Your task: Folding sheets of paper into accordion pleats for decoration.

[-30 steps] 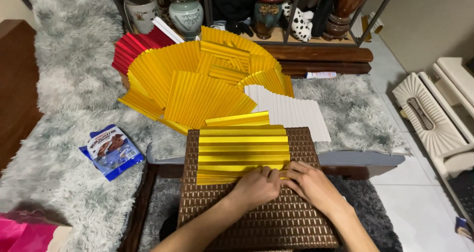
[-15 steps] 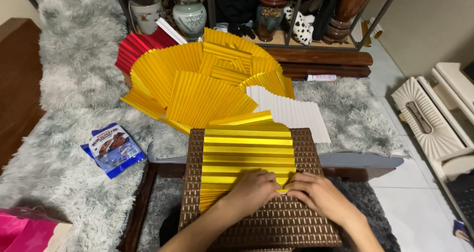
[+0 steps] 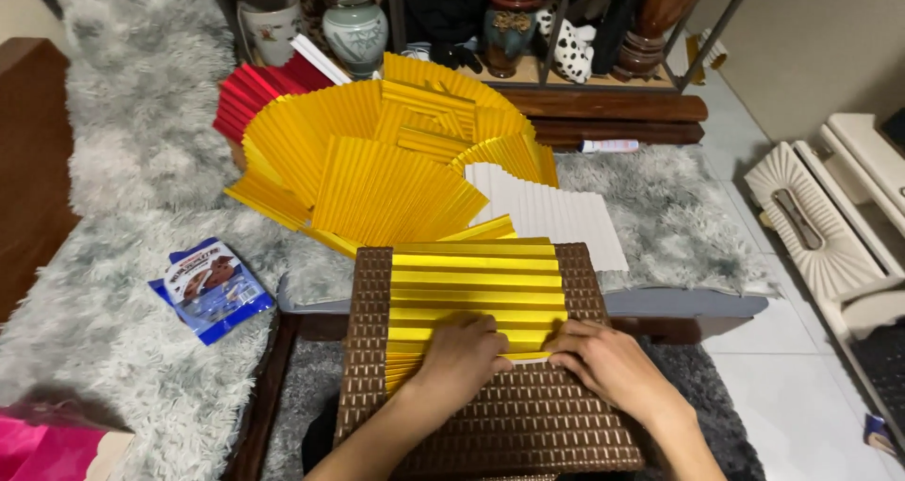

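Observation:
A gold paper sheet (image 3: 476, 288), creased into accordion pleats, lies on a brown woven board (image 3: 528, 424) in front of me. My left hand (image 3: 459, 356) presses down on the sheet's near edge with curled fingers. Beside it, my right hand (image 3: 608, 363) pinches the same near edge, where a thin white strip of the underside shows. Both hands touch the paper and sit close together.
A heap of pleated gold sheets (image 3: 377, 174) lies on the grey shaggy rug (image 3: 123, 283), with red pleated sheets (image 3: 255, 90) behind and a white one (image 3: 556, 212) to the right. A blue snack packet (image 3: 212, 288) lies left. Vases stand on a low shelf (image 3: 603, 108).
The view has shifted slightly. Both hands stayed on the near edge of the gold sheet, working the fold; the pleated stack looks a little tighter toward me.

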